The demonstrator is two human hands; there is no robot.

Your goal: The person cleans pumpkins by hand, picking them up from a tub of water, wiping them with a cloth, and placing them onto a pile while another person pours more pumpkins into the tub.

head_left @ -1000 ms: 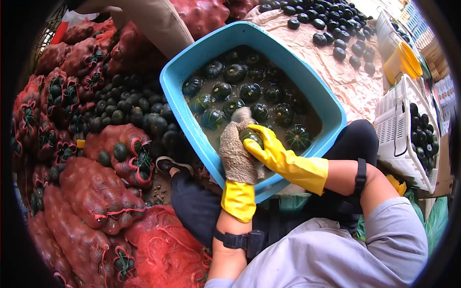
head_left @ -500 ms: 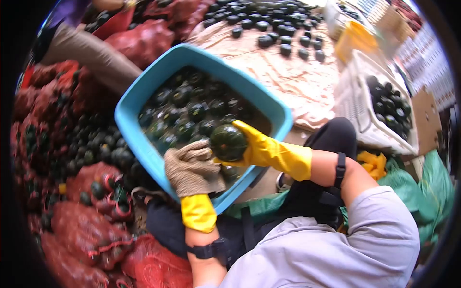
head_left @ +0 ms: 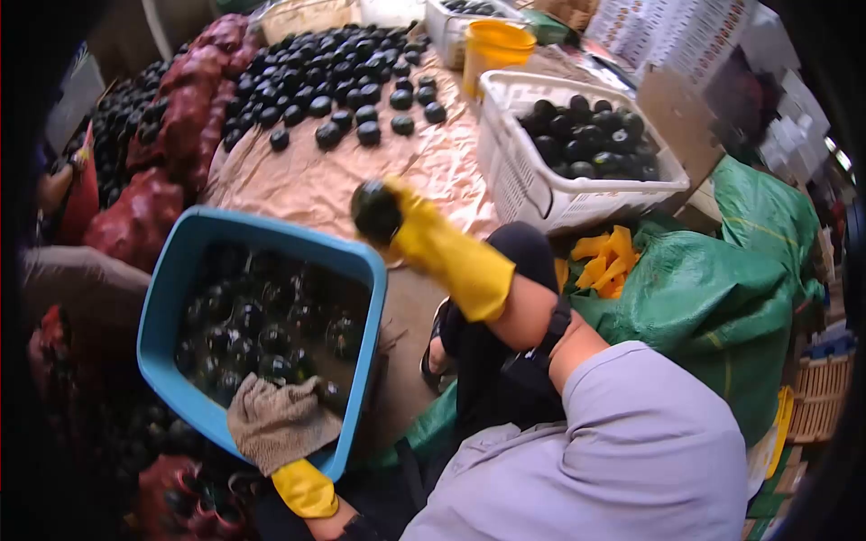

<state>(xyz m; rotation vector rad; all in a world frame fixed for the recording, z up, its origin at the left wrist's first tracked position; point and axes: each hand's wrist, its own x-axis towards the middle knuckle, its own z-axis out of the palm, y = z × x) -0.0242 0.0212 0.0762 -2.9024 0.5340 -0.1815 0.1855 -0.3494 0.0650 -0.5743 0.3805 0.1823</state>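
Note:
My right hand (head_left: 410, 221), in a yellow rubber glove, grips a round dark green squash (head_left: 375, 212) and holds it up past the right side of the blue tub (head_left: 153, 338). Over a yellow glove, my left hand (head_left: 281, 419) wears a brown cloth mitt. It rests above the tub's near end with no squash in it, the fingers loosely outstretched under the cloth. Inside the tub, several wet squashes (head_left: 245, 317) sit in murky water.
Many dark squashes (head_left: 329, 135) lie on a pinkish sheet (head_left: 298, 176) ahead. A white crate (head_left: 577, 194) of squashes stands right of it, near a yellow bucket (head_left: 496, 50). Green sacks (head_left: 690, 307) lie at my right, red net bags (head_left: 140, 216) at the left.
My right hand has carried the squash away from the mitt and out beyond the tub toward the sheet. My left hand stays by the tub. The view has turned right.

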